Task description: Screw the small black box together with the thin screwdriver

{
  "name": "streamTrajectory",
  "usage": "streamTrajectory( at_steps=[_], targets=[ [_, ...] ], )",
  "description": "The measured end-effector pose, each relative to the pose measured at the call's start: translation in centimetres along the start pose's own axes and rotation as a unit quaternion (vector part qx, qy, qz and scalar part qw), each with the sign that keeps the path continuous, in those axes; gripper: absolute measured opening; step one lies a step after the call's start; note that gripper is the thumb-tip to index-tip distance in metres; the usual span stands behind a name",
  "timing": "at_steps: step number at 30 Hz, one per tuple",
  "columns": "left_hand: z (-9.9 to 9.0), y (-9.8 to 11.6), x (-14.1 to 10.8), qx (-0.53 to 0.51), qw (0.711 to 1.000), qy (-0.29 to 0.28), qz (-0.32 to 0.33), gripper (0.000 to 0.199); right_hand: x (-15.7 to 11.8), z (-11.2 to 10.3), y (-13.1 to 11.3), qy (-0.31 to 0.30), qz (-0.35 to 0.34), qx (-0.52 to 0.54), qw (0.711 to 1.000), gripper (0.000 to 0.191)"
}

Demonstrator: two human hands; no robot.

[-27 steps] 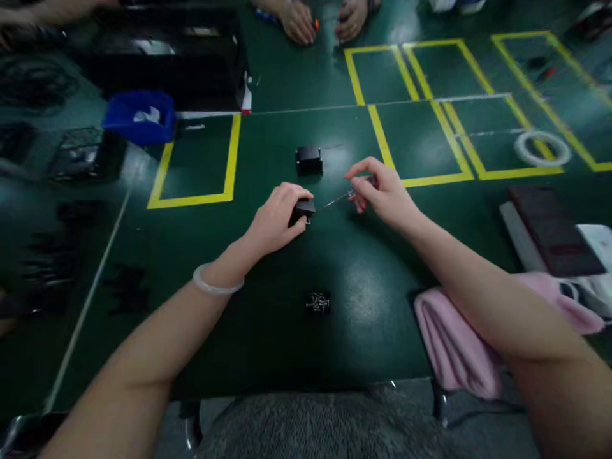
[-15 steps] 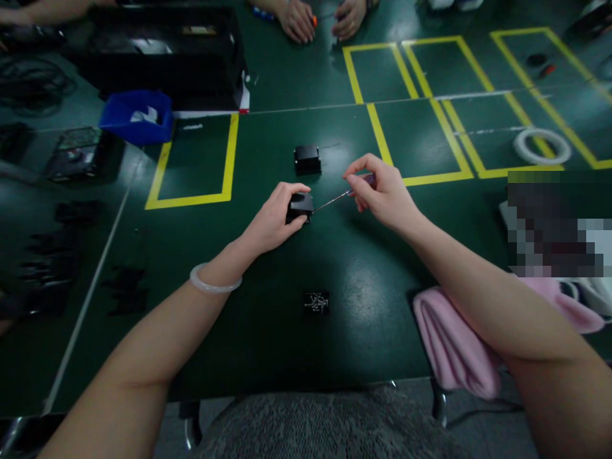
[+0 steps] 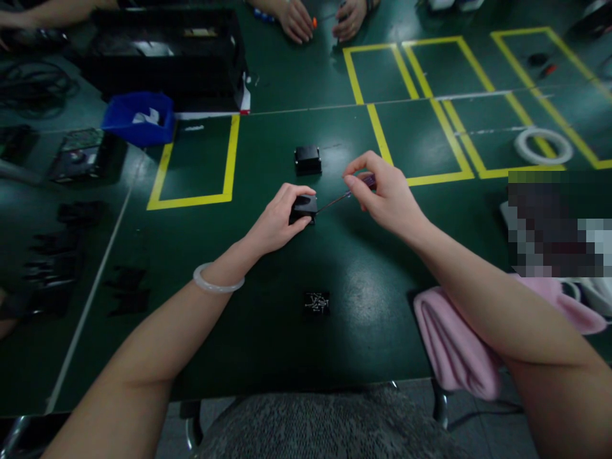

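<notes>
My left hand is closed around a small black plastic block on the green table, thumb on the near side and fingers over the far side. Pinched in my right hand is a screwdriver. Its thin shaft slants down to the left, and the tip meets the block's right side near the lower corner. Just beyond stands a similar black block with small metal bits at its sides. Closer to me lies a small dark tray of loose silver screws.
A blue bin and a large black case stand at the far left. Black parts lie left. A white tape roll and a folded pink cloth are on the right. Another person's hands work across the table.
My left hand and the black block have shifted slightly to the right. The screwdriver tip moved with them and stays at the block's side. My right hand has barely moved.
</notes>
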State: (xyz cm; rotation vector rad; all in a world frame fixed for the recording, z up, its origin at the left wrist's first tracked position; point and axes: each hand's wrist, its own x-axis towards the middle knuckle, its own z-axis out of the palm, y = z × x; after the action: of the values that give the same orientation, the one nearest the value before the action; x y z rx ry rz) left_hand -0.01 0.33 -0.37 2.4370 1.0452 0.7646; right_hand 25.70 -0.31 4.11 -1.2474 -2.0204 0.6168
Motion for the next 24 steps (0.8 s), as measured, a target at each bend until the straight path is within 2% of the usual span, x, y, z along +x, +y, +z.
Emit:
streamTrajectory(
  at_steps=[16, 21, 24],
  targets=[
    [0.4, 0.5, 0.3, -0.006, 1.000, 0.004, 0.003, 0.041, 0.1, -0.2, 0.0, 0.027, -0.048, -0.016, 0.998, 0.019],
    [0.4, 0.5, 0.3, -0.016, 1.000, 0.012, 0.014, 0.029, 0.1, -0.5, -0.7, 0.022, -0.012, -0.038, 0.999, 0.019],
    [0.4, 0.5, 0.5, -0.013, 1.000, 0.004, -0.002, 0.025, 0.1, -0.6, -1.0, 0.015, 0.008, -0.052, 0.999, 0.020]
  ],
)
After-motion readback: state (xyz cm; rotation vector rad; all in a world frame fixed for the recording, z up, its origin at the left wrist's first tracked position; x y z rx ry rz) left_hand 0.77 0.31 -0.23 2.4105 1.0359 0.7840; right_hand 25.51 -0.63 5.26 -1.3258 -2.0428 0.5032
